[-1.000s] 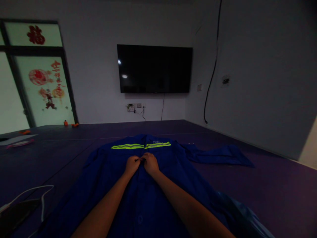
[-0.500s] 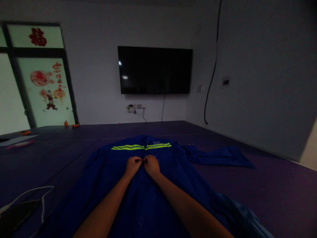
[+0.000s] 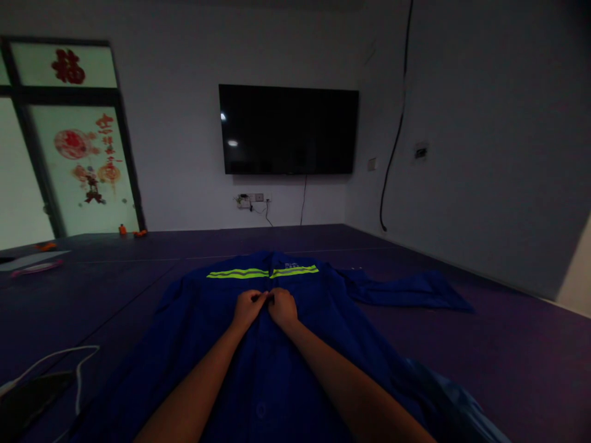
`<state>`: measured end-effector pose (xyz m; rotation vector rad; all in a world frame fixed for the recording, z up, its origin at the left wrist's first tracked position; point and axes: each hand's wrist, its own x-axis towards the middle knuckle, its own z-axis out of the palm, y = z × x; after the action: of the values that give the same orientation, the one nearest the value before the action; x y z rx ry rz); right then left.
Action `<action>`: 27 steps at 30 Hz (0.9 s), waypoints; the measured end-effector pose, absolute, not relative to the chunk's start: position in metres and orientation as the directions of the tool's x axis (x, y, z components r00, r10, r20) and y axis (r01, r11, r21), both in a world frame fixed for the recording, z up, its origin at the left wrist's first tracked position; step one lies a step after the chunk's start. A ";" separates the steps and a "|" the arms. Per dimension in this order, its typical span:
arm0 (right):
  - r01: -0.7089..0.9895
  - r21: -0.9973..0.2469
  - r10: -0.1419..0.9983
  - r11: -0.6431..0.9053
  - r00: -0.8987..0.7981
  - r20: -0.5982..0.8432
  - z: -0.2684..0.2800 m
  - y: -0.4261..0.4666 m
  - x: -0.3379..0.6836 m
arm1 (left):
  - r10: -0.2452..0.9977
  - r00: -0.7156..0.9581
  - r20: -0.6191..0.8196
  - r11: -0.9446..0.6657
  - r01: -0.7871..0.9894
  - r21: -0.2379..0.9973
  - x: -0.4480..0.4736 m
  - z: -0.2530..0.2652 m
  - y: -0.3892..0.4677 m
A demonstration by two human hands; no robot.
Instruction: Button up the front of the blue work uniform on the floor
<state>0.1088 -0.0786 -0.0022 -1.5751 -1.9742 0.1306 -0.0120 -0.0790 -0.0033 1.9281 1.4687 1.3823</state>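
A blue work jacket (image 3: 258,363) with a yellow-green reflective stripe (image 3: 261,272) lies spread flat on a dark purple surface (image 3: 508,357). One sleeve (image 3: 406,289) stretches out to the right. My left hand (image 3: 247,307) and my right hand (image 3: 282,306) meet at the jacket's centre front, just below the stripe. Both pinch the front edges of the fabric together, fingertips touching. What sits between the fingertips is too small and dark to make out.
A white cable (image 3: 55,363) and a dark flat object (image 3: 28,400) lie at the near left. Papers and small orange items (image 3: 39,255) sit at the far left. A black wall screen (image 3: 289,129) hangs ahead, beside a window with red decorations (image 3: 87,154).
Both hands stay at the same spot on the jacket front, with only small finger movements. The view shifted slightly.
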 end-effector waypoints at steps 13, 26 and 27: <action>0.877 -0.393 0.921 0.276 -0.124 0.368 0.000 -0.080 0.108 | 0.854 -0.013 0.520 -0.434 0.532 0.727 -0.012 -0.005 -0.077; 0.886 -0.364 0.914 0.287 -0.139 0.382 -0.001 -0.081 0.108 | 0.864 -0.022 0.502 -0.413 0.538 0.735 -0.012 -0.006 -0.077; 0.885 -0.370 0.914 0.284 -0.134 0.382 -0.001 -0.081 0.108 | 0.865 -0.020 0.502 -0.414 0.538 0.734 -0.012 -0.006 -0.077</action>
<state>0.1076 -0.0807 -0.0014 -1.6058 -2.0226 0.0722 -0.0118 -0.0767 -0.0061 1.9379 1.4690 1.4071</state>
